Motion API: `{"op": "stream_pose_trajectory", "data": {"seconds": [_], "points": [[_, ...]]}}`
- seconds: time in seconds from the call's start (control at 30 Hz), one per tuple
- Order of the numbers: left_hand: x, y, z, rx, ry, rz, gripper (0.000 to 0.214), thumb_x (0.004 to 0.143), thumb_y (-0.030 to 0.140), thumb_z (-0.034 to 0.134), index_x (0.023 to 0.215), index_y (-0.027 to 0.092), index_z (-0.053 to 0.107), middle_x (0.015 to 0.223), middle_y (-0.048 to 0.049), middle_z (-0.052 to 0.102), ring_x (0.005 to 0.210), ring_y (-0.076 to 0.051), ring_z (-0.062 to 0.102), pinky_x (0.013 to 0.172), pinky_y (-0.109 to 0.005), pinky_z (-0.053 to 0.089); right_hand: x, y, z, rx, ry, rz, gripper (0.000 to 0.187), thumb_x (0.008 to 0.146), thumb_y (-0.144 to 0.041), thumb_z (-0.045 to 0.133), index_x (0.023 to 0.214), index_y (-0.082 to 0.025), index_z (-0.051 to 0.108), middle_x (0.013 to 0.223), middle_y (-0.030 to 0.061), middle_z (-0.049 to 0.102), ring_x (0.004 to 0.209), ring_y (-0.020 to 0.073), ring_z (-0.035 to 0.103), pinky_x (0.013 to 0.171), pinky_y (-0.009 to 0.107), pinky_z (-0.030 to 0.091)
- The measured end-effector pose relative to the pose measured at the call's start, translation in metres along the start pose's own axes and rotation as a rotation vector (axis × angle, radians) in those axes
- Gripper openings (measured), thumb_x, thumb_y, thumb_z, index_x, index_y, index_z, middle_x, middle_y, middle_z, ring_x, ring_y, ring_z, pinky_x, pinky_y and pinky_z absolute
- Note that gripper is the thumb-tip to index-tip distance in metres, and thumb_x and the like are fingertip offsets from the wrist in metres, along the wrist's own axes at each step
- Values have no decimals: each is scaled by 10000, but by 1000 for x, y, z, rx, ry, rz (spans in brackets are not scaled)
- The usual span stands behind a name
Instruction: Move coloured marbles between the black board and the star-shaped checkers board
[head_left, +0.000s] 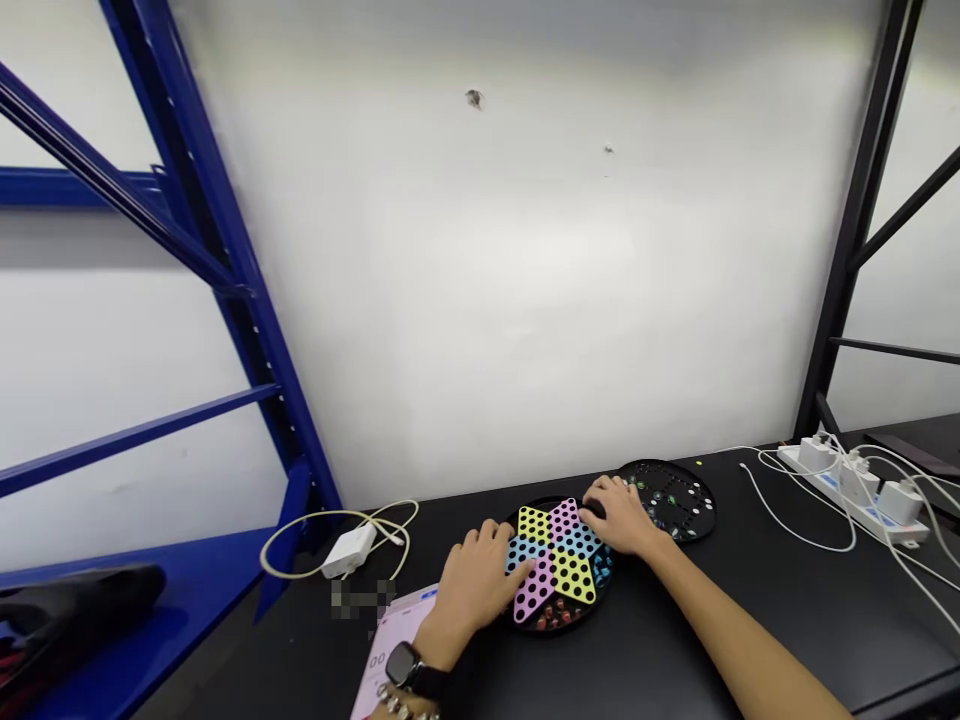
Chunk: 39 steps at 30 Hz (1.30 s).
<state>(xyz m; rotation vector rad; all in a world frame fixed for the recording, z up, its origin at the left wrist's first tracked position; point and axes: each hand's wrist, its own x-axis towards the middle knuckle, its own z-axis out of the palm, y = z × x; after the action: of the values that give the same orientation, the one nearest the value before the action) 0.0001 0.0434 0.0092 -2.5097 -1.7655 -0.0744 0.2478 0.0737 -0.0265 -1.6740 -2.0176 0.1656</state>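
A round black Chinese checkers board (559, 565) with a star of yellow, pink and blue fields lies on the black table (675, 640). My left hand (476, 585) rests on the board's left edge, fingers curled over the blue and pink fields; a dark watch sits on that wrist. My right hand (619, 515) lies on the board's upper right edge, fingers bent over something dark that I cannot make out. Right behind it sits a second round black tray (671, 495) holding several marbles. More marbles lie in the board's lower rim.
A white charger with a coiled cable (349, 548) lies left of the board. A pink phone (390, 650) lies near my left wrist. A white power strip (855, 490) with plugs and cables lies at the right. Blue shelving stands at the left, black shelving at the right.
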Motion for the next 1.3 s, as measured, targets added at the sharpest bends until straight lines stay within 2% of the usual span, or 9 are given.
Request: {"op": "stream_pose_trajectory", "data": {"seconds": [0.13,0.23,0.37,0.53,0.83,1.13,1.3], "points": [[-2,-7,-6,31,-66,-79,397,906,442,458,1146,146,571,1153,-150,589,1002,-314,633,812,-415,474,-9,-26,10,97,-74,-190,236,897,-429,552,1009,-247,651,1192,51,585,1064,225,485,936,400,322],[-2,-10,-5,4,-114,-100,367,916,413,433,1149,148,536,1171,-154,559,914,-297,667,758,-402,484,-13,-36,15,104,-120,-252,228,878,-432,582,1001,-256,656,1200,44,596,1041,227,491,911,398,332],[0,-11,0,-84,-99,-46,280,911,385,436,1087,188,530,1117,-101,568,904,-271,662,768,-385,479,-11,-36,13,41,-93,-217,251,836,-474,626,923,-242,670,1061,44,621,988,228,498,909,419,321],[1,-8,3,-166,-51,-1,202,894,355,470,1021,213,538,1088,-62,573,926,-229,645,777,-340,469,-6,-30,11,-33,-50,-161,396,740,-598,688,747,-204,649,955,39,565,922,213,495,905,416,321],[-1,3,1,-13,-71,-67,286,934,380,443,1073,170,579,1060,-109,629,920,-295,676,766,-394,492,-8,-41,10,-67,-55,-127,539,686,-701,672,602,-181,560,839,40,552,838,204,504,868,398,337],[-5,18,12,190,-74,45,440,992,221,241,1265,62,547,1081,-218,632,873,-328,688,712,-422,528,-11,-43,14,-35,-59,-81,557,659,-700,687,545,-185,508,793,33,560,803,189,512,847,367,346],[-8,19,13,203,-95,181,481,970,128,207,1129,78,658,1073,-232,646,877,-337,679,692,-443,541,-12,-42,18,-24,-42,-94,556,668,-695,674,547,-188,479,764,21,547,775,180,500,779,332,337]]}}
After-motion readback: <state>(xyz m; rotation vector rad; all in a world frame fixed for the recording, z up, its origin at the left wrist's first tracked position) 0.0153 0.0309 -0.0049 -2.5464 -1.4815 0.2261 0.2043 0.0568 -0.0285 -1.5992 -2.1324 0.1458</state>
